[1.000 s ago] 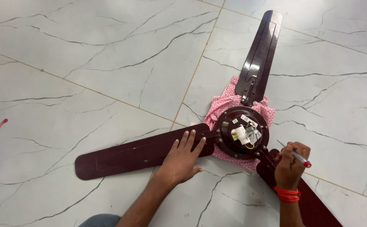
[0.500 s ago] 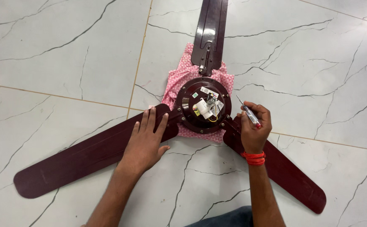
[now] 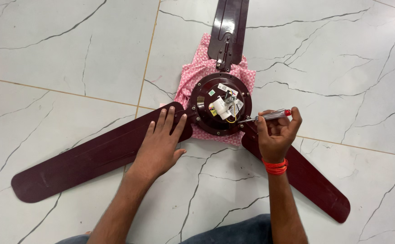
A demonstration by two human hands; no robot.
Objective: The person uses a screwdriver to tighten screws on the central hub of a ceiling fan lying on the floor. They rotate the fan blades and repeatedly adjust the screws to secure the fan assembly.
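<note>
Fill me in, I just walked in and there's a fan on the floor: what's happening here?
A person is working on a dark maroon three-bladed ceiling fan lying on the white marble-patterned tile floor. The left hand presses flat on one blade near the hub. The right hand holds a clear-handled screwdriver with a red cap, its tip at the rim of the round motor housing, where a white part and wires are exposed. A pink patterned cloth lies under the hub.
</note>
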